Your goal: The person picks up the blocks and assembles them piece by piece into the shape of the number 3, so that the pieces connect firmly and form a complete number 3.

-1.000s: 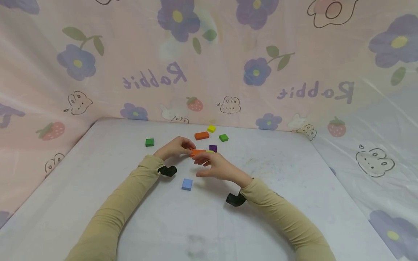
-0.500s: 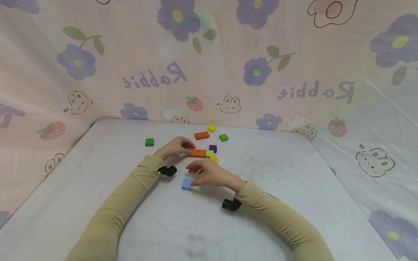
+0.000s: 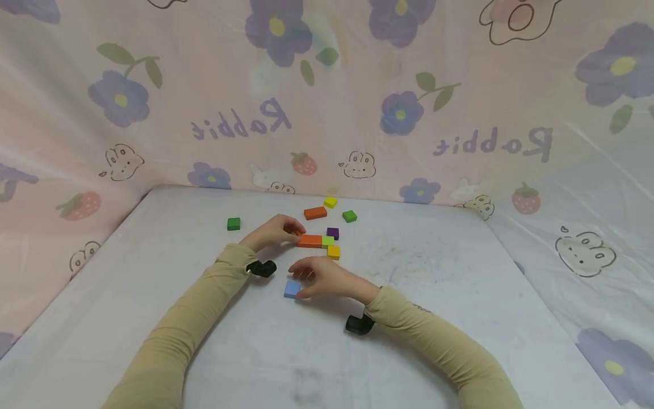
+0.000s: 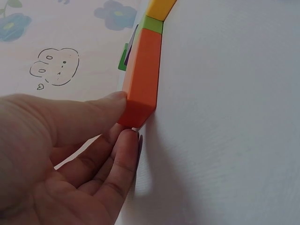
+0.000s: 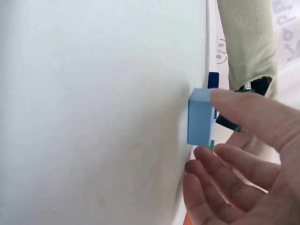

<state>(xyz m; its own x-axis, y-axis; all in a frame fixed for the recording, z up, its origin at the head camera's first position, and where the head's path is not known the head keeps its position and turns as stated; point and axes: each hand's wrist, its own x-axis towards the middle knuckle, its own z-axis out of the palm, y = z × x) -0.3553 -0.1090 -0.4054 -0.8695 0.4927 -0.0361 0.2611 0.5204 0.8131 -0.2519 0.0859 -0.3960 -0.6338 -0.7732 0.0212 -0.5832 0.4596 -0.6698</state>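
Observation:
My left hand (image 3: 272,233) holds the left end of an orange block (image 3: 310,241); in the left wrist view the thumb (image 4: 110,107) presses its near corner, with curled fingers by the end face. A lime green block (image 3: 327,242) adjoins the orange one's right end. In front of that lies a yellow-orange block (image 3: 333,253), a purple block (image 3: 333,233) behind. Nearer the body, my right hand (image 3: 331,278) spans a light blue block (image 3: 292,289). The right wrist view shows the thumb (image 5: 227,101) on one end of this block and bent fingertips right at the opposite end.
Farther back on the white table (image 3: 434,341) are a second orange block (image 3: 315,213), a yellow block (image 3: 330,202) and a green block (image 3: 349,216). A dark green block (image 3: 233,224) lies left of the left hand. Patterned cloth (image 3: 332,113) surrounds the table.
My right hand has moved from beside the yellow-orange block toward the body and left, to the light blue block, its fingers closing in around it. The left hand stays at the orange block.

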